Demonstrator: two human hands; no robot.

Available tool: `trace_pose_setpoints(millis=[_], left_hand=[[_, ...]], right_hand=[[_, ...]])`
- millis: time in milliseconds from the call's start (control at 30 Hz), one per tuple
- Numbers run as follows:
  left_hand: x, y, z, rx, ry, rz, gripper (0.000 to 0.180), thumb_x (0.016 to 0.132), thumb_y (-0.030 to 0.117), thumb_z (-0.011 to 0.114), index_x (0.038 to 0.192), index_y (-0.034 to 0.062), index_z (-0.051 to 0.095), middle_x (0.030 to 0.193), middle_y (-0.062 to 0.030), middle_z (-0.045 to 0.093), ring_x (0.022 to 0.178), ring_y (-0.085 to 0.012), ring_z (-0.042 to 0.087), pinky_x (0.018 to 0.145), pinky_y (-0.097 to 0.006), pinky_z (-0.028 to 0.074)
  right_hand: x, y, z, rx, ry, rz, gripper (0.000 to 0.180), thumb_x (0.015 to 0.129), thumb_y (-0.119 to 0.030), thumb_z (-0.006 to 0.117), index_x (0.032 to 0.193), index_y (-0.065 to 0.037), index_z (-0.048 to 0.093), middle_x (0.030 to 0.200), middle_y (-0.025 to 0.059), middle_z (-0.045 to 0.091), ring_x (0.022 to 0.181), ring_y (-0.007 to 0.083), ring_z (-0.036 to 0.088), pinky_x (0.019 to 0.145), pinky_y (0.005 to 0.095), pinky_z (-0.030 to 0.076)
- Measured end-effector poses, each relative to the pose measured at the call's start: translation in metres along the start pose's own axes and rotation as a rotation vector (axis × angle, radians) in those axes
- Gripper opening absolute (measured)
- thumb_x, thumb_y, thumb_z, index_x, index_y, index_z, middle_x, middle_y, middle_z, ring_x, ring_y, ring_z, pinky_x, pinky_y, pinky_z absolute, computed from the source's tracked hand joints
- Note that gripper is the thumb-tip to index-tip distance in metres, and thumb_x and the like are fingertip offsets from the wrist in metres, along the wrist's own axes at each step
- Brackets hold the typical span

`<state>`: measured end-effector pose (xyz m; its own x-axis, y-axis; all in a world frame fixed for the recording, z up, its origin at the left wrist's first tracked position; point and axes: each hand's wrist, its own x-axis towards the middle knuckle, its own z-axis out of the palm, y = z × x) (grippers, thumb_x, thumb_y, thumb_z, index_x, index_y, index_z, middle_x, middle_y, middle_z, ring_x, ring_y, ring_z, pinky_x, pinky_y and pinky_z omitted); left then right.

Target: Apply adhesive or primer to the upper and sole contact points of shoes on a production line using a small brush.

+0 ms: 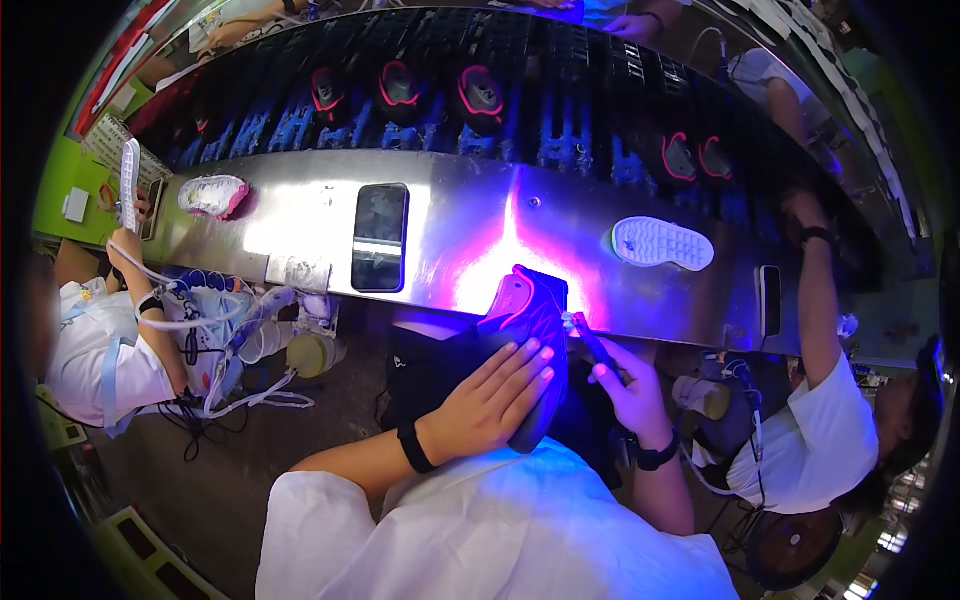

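Observation:
A dark shoe upper (538, 345) with a pink-lit collar lies tilted in my lap, its collar end at the metal table's near edge. My left hand (488, 400) holds it, the fingers stretched together across its side; the thumb is hidden. In my right hand (632, 388) is a slim dark-handled tool (596, 346), pinched between thumb and fingers. Its pale tip is close to the shoe's right side; whether they touch I cannot tell. Strong violet-pink light falls on the shoe and the table around it.
On the metal table (300, 175) lie a phone (380, 238), a pale sole (662, 244) and a white-and-pink sole (213, 196). Behind, a dark conveyor (560, 60) carries several shoe uppers (481, 92). Co-workers sit left (110, 345) and right (815, 440), the right one reaching towards the conveyor.

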<state>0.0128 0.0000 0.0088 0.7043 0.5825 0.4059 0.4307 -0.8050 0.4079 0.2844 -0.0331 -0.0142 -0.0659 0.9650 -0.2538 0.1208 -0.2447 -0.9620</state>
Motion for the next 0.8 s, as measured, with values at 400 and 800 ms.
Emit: trace_pose_setpoints(millis=[400, 800], left_hand=[[0.001, 0.002, -0.001, 0.002, -0.011, 0.045, 0.054, 0.090, 0.013, 0.056, 0.140, -0.0075, 0.052, 0.148, -0.0261, 0.053, 0.141, -0.0402, 0.051, 0.120, -0.053, 0.037], [0.044, 0.044, -0.005, 0.044, -0.057, -0.058, 0.062, 0.086, 0.013, 0.057, 0.144, -0.0099, 0.049, 0.151, -0.0285, 0.048, 0.145, -0.0412, 0.044, 0.121, -0.060, 0.028]], right_hand=[[-0.069, -0.017, -0.003, -0.086, -0.049, 0.050, 0.041, 0.099, -0.008, 0.066, 0.139, 0.002, 0.061, 0.092, 0.0032, 0.068, 0.084, 0.0104, 0.064, 0.082, 0.0285, 0.053], [-0.072, -0.028, -0.035, 0.062, -0.028, 0.023, 0.045, 0.099, -0.006, 0.067, 0.143, -0.002, 0.060, 0.106, 0.0022, 0.068, 0.084, 0.0092, 0.063, 0.083, 0.0276, 0.052]])
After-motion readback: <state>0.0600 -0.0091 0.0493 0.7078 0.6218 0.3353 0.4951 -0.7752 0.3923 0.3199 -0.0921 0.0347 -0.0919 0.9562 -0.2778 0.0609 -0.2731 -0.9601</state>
